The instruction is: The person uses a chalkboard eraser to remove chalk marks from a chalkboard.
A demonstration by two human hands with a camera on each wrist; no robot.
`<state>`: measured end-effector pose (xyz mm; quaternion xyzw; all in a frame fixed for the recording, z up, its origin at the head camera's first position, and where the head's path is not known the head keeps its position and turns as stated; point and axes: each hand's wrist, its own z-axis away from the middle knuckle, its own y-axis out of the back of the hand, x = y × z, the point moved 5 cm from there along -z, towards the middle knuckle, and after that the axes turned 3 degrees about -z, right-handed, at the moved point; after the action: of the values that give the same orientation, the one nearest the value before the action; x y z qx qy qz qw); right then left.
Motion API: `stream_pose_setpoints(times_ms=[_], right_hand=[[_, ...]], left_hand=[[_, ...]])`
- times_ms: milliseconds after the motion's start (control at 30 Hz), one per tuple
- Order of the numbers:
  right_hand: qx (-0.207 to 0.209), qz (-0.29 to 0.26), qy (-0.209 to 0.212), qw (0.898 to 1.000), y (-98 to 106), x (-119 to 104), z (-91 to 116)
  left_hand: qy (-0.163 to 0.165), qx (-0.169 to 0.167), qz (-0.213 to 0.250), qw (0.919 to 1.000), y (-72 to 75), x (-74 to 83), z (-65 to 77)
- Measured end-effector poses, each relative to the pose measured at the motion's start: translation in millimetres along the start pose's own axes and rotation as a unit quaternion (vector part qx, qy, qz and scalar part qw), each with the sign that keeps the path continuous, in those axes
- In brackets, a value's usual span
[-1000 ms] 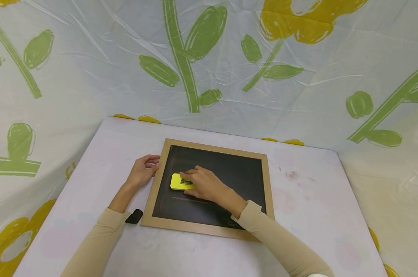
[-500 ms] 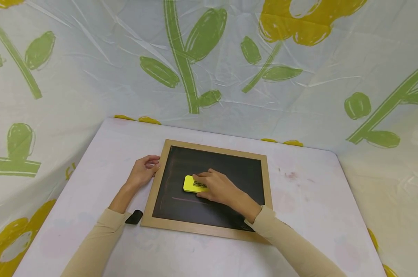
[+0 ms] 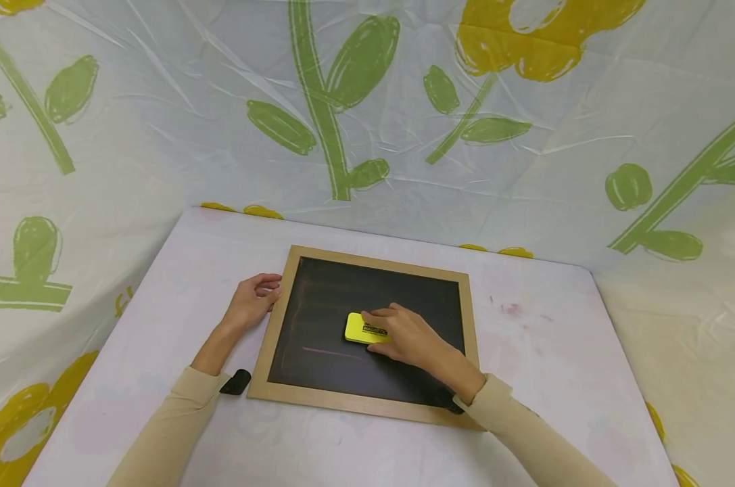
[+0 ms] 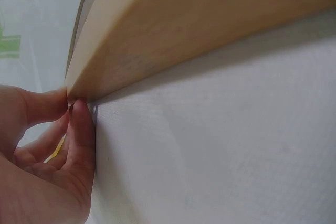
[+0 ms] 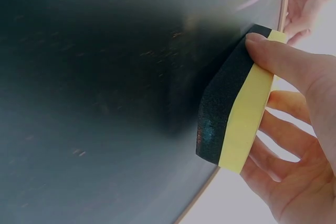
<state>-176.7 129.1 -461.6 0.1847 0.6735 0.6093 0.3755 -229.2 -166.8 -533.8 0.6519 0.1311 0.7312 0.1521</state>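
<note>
A chalkboard point(image 3: 330, 287) with a light wooden frame lies on the table. My right hand point(image 3: 412, 338) grips a yellow eraser point(image 3: 356, 327) from its right end, near the board's middle. In the right wrist view, the black felt side of the eraser point(image 5: 220, 111) faces the board, and the thumb presses along its edge. A thin pink chalk line point(image 3: 327, 351) shows just below the eraser in the head view. At the board's left side, my left hand point(image 3: 251, 301) holds the frame's edge; in the left wrist view, thumb and index finger meet at the wood point(image 4: 136, 45).
A small black object point(image 3: 236, 382) sits by the left cuff, close to the board's lower left corner. Dark reddish smudges point(image 3: 513, 309) mark the pale table cover right of the board. A flower-printed sheet point(image 3: 404, 135) hangs around the table's back and sides.
My right hand has slid the eraser rightward across the board, from near its left side to the middle. The left hand stays at the frame's left edge.
</note>
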Motion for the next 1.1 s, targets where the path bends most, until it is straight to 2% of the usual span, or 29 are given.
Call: stream_pose_setpoints(times_ms=[367,633,867,1100], right_hand=[[0.015,-0.004,-0.011,1.000,5,11,23],[0.027,-0.018,-0.014,0.999,6,14,28],[0.054,-0.018,0.000,0.998,8,17,30],[0.054,-0.032,-0.005,0.998,6,18,38]], left_hand=[[0.000,0.000,-0.007,1.0000,0.9,0.2,0.0],[0.005,0.000,-0.002,1.0000,0.5,0.7,1.2],[0.003,0.001,-0.002,1.0000,0.4,1.6,0.6],[0.002,0.002,0.001,1.0000,0.5,0.7,0.7]])
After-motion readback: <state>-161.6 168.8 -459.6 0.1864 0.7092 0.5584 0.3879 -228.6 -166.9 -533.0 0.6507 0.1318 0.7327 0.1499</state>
